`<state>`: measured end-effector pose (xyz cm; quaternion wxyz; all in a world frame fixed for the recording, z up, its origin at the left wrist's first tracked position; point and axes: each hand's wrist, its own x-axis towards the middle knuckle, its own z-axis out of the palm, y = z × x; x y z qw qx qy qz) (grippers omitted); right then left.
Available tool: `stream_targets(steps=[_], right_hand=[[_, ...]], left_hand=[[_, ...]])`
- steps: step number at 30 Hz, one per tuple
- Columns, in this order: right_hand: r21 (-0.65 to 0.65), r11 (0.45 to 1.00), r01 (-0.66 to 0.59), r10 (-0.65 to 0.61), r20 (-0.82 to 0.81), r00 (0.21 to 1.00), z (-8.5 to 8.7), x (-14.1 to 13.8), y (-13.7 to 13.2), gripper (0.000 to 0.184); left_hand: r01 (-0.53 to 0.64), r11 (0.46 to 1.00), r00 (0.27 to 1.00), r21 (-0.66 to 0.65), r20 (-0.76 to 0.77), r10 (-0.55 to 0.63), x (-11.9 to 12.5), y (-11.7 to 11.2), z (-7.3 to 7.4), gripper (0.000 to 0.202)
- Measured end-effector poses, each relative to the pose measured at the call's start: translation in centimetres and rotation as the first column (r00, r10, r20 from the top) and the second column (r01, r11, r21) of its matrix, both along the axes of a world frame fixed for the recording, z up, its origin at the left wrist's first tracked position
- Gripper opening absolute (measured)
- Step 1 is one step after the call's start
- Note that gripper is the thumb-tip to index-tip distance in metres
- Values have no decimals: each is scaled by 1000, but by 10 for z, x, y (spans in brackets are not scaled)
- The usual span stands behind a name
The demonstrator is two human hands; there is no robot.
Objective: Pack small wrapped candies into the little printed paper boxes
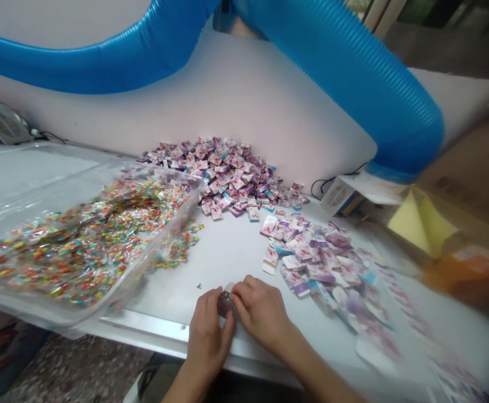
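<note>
One small piece is mid-handling, to the near right of the clear tray: left hand has thumb and fingers nearly closed around it, right hand pinches its top edge, and contents can't be made out. Big box pile behind the tray's far right corner looks like the done side; looser box heap farther right, some flaps open, looks like stock left. Tray holds plenty of colourful packets, so my read: well underway, lots remaining.
</note>
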<state>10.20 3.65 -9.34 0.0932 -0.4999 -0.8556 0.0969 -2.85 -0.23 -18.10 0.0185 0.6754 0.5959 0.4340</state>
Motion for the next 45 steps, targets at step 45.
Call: stream_targets(steps=[45], right_hand=[[-231,966,-117,-119,-798,590,-40,-9,-3,21]], left_hand=[[566,656,417,-499,860,294,-34,24,57,21]])
